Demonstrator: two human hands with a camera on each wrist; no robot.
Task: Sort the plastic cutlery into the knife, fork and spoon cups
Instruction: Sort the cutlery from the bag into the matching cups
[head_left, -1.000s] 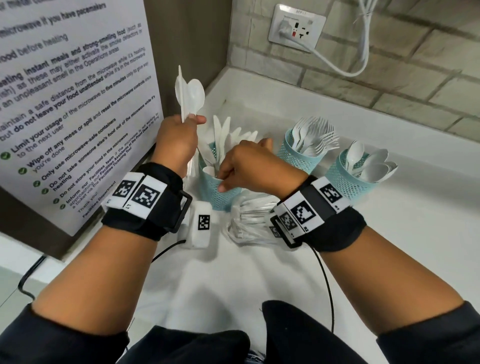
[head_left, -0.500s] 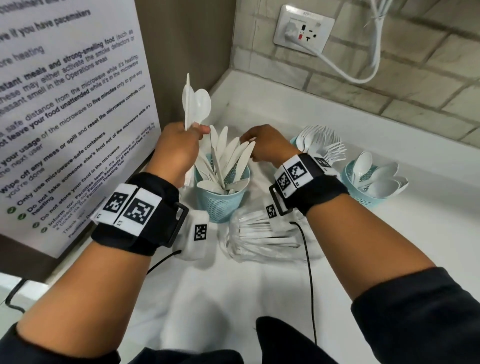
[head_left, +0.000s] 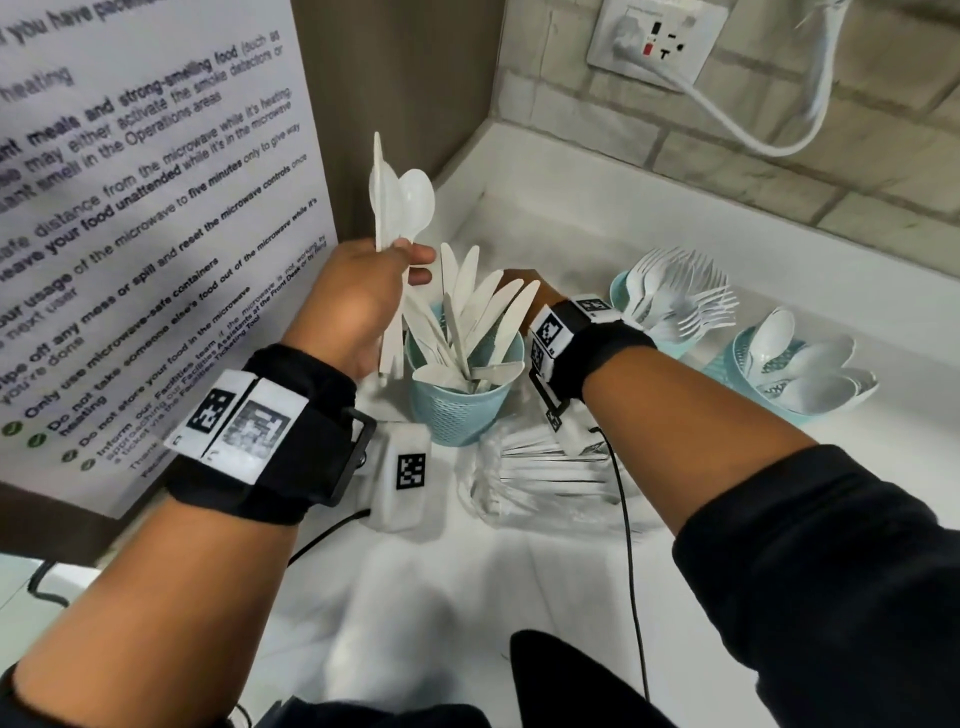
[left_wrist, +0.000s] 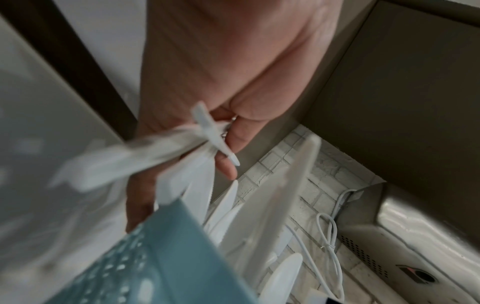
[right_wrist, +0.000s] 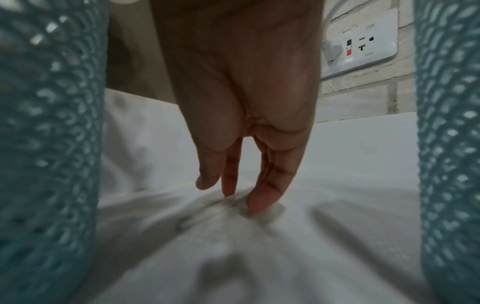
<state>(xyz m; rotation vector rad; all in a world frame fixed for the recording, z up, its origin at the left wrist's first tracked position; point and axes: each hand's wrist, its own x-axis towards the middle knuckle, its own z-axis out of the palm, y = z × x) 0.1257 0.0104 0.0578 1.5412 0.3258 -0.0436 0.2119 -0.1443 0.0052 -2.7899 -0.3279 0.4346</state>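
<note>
My left hand grips a bundle of white cutlery upright by the handles, a spoon bowl and a knife blade showing at its top, just left of the knife cup. In the left wrist view the handles cross inside its curled fingers. My right hand reaches down behind the knife cup, between it and the fork cup. Its fingers point straight down and touch the white counter at a blurred pale spot. The spoon cup stands furthest right.
A clear plastic bag of white cutlery lies in front of the knife cup. A printed notice covers the panel on the left. A wall socket with a white cable sits on the brick wall behind the counter.
My right hand has moved from above the knife cup to behind it and down to the counter. The left hand still holds its bundle in about the same place.
</note>
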